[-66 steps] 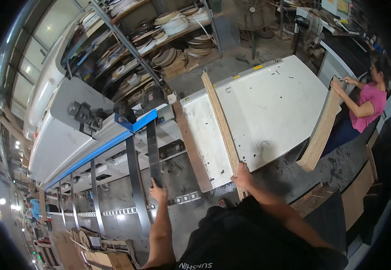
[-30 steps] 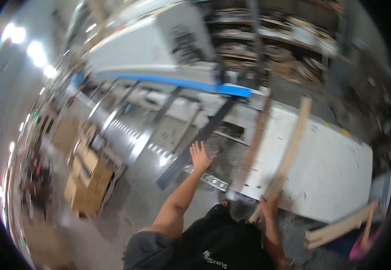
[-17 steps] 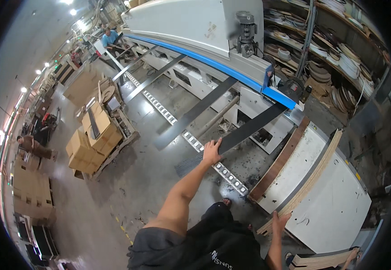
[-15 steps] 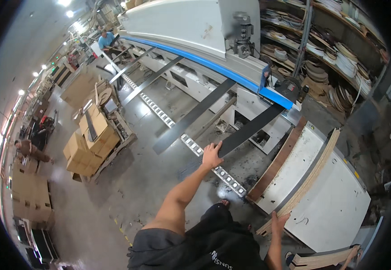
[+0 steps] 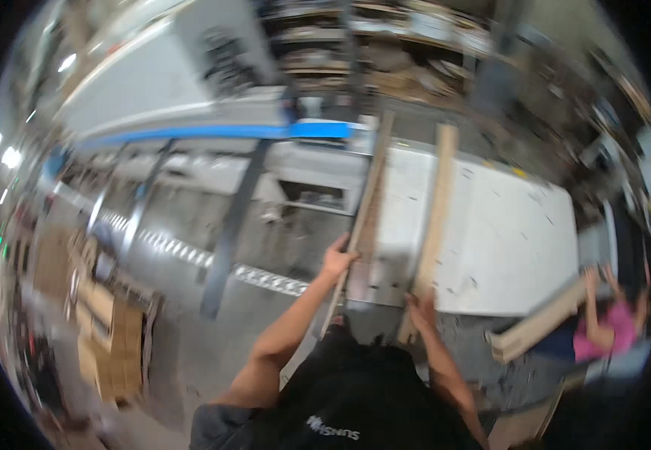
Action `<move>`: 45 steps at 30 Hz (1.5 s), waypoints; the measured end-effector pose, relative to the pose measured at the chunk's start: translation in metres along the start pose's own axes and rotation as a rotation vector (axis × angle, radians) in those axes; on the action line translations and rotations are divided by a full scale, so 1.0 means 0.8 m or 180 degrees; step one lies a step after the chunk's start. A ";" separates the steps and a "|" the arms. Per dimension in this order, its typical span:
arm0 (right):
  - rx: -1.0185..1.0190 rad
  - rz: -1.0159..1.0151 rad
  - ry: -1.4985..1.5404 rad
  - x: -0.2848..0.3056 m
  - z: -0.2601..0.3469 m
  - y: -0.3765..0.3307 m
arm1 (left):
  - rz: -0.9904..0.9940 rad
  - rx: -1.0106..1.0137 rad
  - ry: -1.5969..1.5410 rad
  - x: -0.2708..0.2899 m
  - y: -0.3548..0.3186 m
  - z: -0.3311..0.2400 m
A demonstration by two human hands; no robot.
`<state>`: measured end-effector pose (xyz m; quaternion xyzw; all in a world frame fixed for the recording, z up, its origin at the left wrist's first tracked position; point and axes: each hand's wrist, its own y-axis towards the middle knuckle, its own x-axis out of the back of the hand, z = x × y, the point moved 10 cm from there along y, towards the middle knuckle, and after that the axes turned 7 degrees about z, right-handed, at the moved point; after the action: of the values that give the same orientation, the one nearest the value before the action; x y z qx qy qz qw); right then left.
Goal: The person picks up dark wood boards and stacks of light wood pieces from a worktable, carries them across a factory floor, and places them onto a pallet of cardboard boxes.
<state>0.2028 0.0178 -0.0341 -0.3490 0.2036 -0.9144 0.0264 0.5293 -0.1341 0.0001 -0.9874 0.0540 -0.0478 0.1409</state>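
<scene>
My left grip [image 5: 337,260] is closed around a narrow strip [image 5: 375,169], perhaps a board edge-on through the blur, at the left end of the white desk [image 5: 505,232]. My right grip [image 5: 421,309] clasps pale boards [image 5: 438,202] across it; uneven pulling could skew them.

Bright lights [image 5: 11,157] glow along the far left above a grey floor [image 5: 181,304]. Crowded shelves [image 5: 314,67], blurred, stand at the back, beyond a white desk [image 5: 509,244].
</scene>
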 end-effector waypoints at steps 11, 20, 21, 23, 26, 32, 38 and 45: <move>-0.0102 -0.0380 0.0100 0.021 -0.028 -0.015 | 0.0650 0.0297 -0.0575 -0.250 0.032 0.037; -0.0218 -0.0384 0.0619 0.026 -0.015 -0.019 | 0.0810 -0.1017 0.0922 -0.294 0.041 0.010; 0.0001 -0.0436 0.0369 0.030 -0.003 -0.016 | 0.0814 -0.1014 0.0919 -0.287 0.040 0.001; 0.0204 -0.0514 0.0122 0.038 0.011 -0.015 | 0.1113 -0.0807 0.1592 -0.268 0.047 -0.002; -0.0269 -0.0409 0.0152 0.047 -0.020 -0.029 | 0.0652 -0.1381 0.3251 -0.202 0.031 -0.063; -0.0354 -0.0241 0.0314 0.010 -0.024 -0.013 | -0.1290 0.0431 0.4861 0.199 -0.036 -0.052; -0.0365 -0.0185 0.0024 0.023 -0.012 -0.020 | -0.1243 0.0182 0.4316 0.294 -0.040 0.049; -0.0431 -0.0171 -0.0058 0.025 -0.020 -0.019 | 0.0201 -0.0558 0.0564 0.092 0.028 0.049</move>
<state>0.1791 0.0337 -0.0260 -0.3636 0.2553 -0.8957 -0.0200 0.6045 -0.1539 -0.0382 -0.9857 0.1012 -0.1254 0.0502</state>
